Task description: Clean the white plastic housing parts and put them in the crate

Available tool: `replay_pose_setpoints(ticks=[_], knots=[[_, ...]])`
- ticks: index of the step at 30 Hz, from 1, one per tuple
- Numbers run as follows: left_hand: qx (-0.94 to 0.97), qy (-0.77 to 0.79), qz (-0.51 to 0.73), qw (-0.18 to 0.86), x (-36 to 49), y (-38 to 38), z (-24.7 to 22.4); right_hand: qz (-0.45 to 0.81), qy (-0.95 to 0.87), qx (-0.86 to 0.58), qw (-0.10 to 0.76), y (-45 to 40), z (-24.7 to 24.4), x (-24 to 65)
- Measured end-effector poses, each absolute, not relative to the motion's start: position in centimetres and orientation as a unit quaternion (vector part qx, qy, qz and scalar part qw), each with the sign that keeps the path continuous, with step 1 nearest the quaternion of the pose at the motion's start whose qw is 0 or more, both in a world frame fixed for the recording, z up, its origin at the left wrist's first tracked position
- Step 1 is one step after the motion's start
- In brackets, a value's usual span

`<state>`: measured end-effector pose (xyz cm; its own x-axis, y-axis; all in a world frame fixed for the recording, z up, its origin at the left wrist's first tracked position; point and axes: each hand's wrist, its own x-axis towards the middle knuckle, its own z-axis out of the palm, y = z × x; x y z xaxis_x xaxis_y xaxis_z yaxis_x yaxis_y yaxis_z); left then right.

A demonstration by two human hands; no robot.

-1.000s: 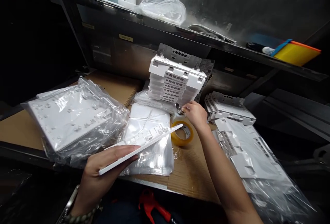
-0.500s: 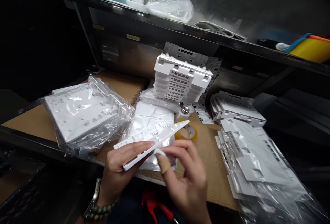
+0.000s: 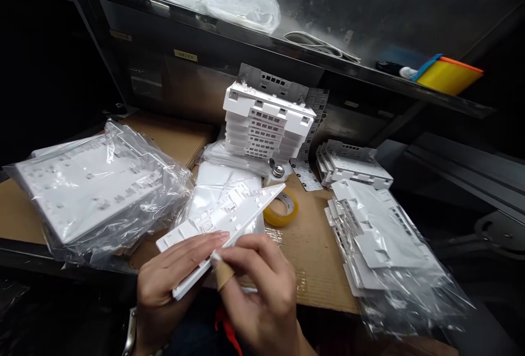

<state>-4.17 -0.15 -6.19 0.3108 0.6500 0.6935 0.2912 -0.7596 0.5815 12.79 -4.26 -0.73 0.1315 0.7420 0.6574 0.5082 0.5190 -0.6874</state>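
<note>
- White plastic panel, lower centre: clasped by left hand.
- White wad: pinched at panel's edge by right hand.
- Left bag, lower-right bag: white mouldings enclosed.

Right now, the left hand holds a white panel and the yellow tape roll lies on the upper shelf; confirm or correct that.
Wrong about the tape roll: the head view shows it lying on the cardboard. The left hand does hold a white panel.

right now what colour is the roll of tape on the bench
The roll of tape is amber yellow, clearest in the head view.
</note>
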Motion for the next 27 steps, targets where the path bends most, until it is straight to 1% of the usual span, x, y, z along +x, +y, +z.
replay_pose_setpoints(ticks=[2, 6, 8, 12, 14, 19, 22, 23, 24, 26, 27], knots=[[0.795, 0.301, 0.500, 0.164, -4.4, -0.4, -6.3, 0.095, -0.616, -0.520, 0.585, -3.1, -0.8, 14.5], [0.809, 0.284, 0.489, 0.161, -4.8, -0.6, -6.2, 0.037, -0.558, -0.581, 0.592, -1.3, -1.0, 17.5], [0.811, 0.283, 0.488, 0.153, -4.9, -0.5, -6.2, 0.049, -0.576, -0.570, 0.584, -1.9, -0.9, 17.0], [0.816, 0.272, 0.491, 0.141, -4.8, -0.2, -6.1, 0.074, -0.642, -0.500, 0.576, -3.8, -0.7, 14.2], [0.813, 0.275, 0.492, 0.147, -4.9, -0.4, -6.2, 0.070, -0.639, -0.497, 0.582, -3.4, -0.9, 14.7], [0.776, 0.335, 0.500, 0.191, -5.7, -1.2, -6.8, 0.006, -0.493, -0.638, 0.592, 1.0, -1.9, 23.4], [0.742, 0.363, 0.519, 0.220, -5.9, -1.2, -6.7, -0.026, -0.428, -0.659, 0.618, 1.3, -1.5, 26.7], [0.733, 0.370, 0.520, 0.234, -5.9, -1.1, -6.5, -0.006, -0.418, -0.651, 0.634, 0.8, -1.2, 26.7], [0.726, 0.375, 0.519, 0.252, -5.8, -0.9, -6.2, 0.044, -0.418, -0.635, 0.649, 0.0, -0.7, 26.2], [0.718, 0.365, 0.519, 0.285, -5.6, -0.5, -5.6, 0.219, -0.440, -0.572, 0.657, -1.9, 0.1, 24.1], [0.719, 0.350, 0.521, 0.298, -5.4, -0.2, -5.3, 0.312, -0.454, -0.534, 0.642, -2.7, 0.3, 22.8]])
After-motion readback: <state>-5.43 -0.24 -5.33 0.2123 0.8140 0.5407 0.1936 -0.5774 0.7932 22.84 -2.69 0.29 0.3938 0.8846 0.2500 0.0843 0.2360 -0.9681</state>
